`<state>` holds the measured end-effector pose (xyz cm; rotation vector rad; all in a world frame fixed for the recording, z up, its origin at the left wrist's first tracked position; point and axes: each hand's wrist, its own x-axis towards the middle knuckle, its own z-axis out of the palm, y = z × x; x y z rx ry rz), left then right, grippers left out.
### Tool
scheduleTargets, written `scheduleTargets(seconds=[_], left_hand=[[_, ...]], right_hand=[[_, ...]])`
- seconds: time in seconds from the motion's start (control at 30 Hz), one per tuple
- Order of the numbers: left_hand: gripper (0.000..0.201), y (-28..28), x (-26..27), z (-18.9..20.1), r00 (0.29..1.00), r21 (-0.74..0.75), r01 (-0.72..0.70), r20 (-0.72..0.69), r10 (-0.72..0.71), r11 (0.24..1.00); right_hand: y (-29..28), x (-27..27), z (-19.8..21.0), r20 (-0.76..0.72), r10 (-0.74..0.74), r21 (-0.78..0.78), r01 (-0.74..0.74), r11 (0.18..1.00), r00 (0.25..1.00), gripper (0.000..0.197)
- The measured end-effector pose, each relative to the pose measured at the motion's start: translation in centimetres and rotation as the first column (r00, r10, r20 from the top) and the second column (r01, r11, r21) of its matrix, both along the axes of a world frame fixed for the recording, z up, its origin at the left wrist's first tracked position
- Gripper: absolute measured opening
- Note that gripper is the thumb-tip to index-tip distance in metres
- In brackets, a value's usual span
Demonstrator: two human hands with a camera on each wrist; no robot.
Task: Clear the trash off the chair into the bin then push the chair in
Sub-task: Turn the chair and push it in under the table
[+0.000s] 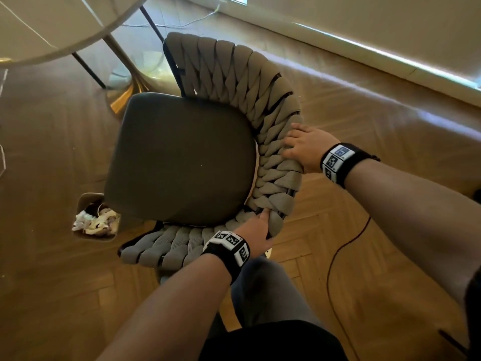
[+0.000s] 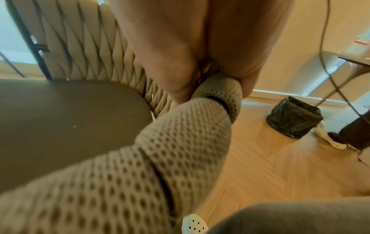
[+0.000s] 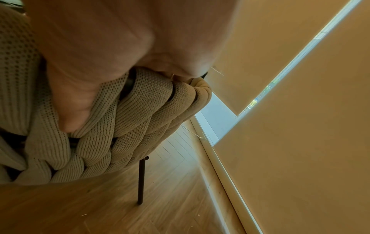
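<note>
The chair (image 1: 182,162) has a dark bare seat and a braided grey-beige backrest (image 1: 260,100) that curves round it. My left hand (image 1: 256,227) grips the backrest rim at its near end, thumb and fingers wrapped round the braid (image 2: 218,93). My right hand (image 1: 304,144) grips the top of the backrest farther along, its thumb pressed on the weave (image 3: 74,114). A small beige bin (image 1: 91,220) filled with crumpled white paper trash (image 1: 96,221) stands on the floor at the seat's front left corner.
A pale table top (image 1: 52,27) with thin dark legs and a gold base (image 1: 125,97) lies beyond the chair. A black cable (image 1: 338,251) runs over the wood floor at the right. A black-bagged bin (image 2: 294,117) and another person's feet show in the left wrist view.
</note>
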<state>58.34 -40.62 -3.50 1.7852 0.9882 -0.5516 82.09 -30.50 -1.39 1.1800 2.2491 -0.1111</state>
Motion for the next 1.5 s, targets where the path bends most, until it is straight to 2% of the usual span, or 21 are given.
scheduleTargets(seconds=[0.2, 0.37, 0.5, 0.63, 0.73, 0.87, 0.93, 1.03, 1.27, 1.37, 1.5], left_hand=[[0.081, 0.1, -2.7, 0.9, 0.993, -0.006, 0.105, -0.057, -0.105, 0.994], [0.077, 0.7, -8.4, 1.2, 0.973, 0.006, 0.208, -0.102, -0.207, 0.978], [0.073, 1.7, -14.4, 1.5, 0.951, 0.054, 0.278, -0.158, -0.267, 0.959], [0.073, 3.7, -21.8, 1.5, 0.923, 0.083, 0.334, -0.232, -0.308, 0.939], [0.069, 5.6, -27.0, 1.5, 0.922, 0.092, 0.32, -0.258, -0.288, 0.943], [0.066, 7.4, -32.3, 1.6, 0.911, 0.185, 0.326, -0.323, -0.255, 0.927], [0.067, 7.9, -33.5, 1.6, 0.914, 0.214, 0.325, -0.321, -0.248, 0.921], [0.078, 7.8, -33.5, 1.4, 0.91, 0.239, 0.344, -0.321, -0.261, 0.908], [0.071, 8.3, -34.7, 0.4, 0.94, 0.401, 0.313, -0.259, -0.222, 0.861], [0.06, 10.6, -36.1, 0.5, 0.947, 0.439, 0.301, -0.245, -0.209, 0.847], [0.066, 14.7, -38.1, 0.8, 0.945, 0.44, 0.293, -0.27, -0.186, 0.849]], right_hand=[[-1.8, -1.9, 0.3, -0.051, -0.03, 0.014, 0.031, 0.999, 0.998, 0.038], [-5.3, -6.0, 0.2, -0.07, -0.166, 0.005, 0.166, 0.986, 0.984, 0.036], [-7.9, -11.1, 0.3, -0.073, -0.274, -0.041, 0.272, 0.961, 0.959, 0.043], [-9.6, -17.7, 0.3, -0.12, -0.357, -0.058, 0.353, 0.934, 0.926, 0.035], [-9.9, -22.9, 0.3, -0.17, -0.407, -0.057, 0.403, 0.913, 0.898, 0.03], [-9.6, -28.1, -0.4, -0.236, -0.421, -0.083, 0.414, 0.907, 0.876, 0.046], [-9.2, -29.5, -0.8, -0.253, -0.418, -0.091, 0.409, 0.908, 0.873, 0.048], [-8.8, -30.3, -0.9, -0.246, -0.406, -0.1, 0.394, 0.914, 0.88, 0.05], [-7.3, -30.8, -1.7, -0.249, -0.425, -0.113, 0.41, 0.905, 0.87, 0.05], [-5.4, -32.1, -1.9, -0.285, -0.425, -0.075, 0.422, 0.903, 0.859, 0.049], [-2.2, -34.1, -2.1, -0.314, -0.417, -0.033, 0.429, 0.903, 0.853, 0.047]])
